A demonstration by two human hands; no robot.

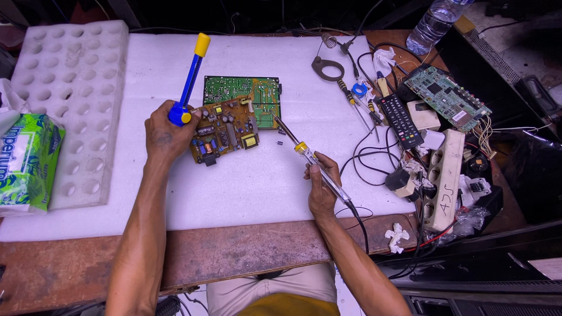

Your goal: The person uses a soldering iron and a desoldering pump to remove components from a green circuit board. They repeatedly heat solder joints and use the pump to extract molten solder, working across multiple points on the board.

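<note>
Gripping blue desoldering pump [188, 82] in left hand [165, 136], nozzle end hidden behind fingers. Clasping soldering iron [316, 162] in right hand [321, 187], tip nearing brown circuit board [227, 130] lying on white foam mat [246, 175]. Partly covering green board [241, 90] beneath.

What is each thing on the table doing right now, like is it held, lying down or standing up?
Left hand: closed around the blue solder pump, tip on the board.
Right hand: holding the soldering iron, tip beside the board.
Brown circuit board: lying flat, parts up.
Green circuit board: lying flat, untouched.
Remote control: lying flat.
Water bottle: standing, capped.
</note>
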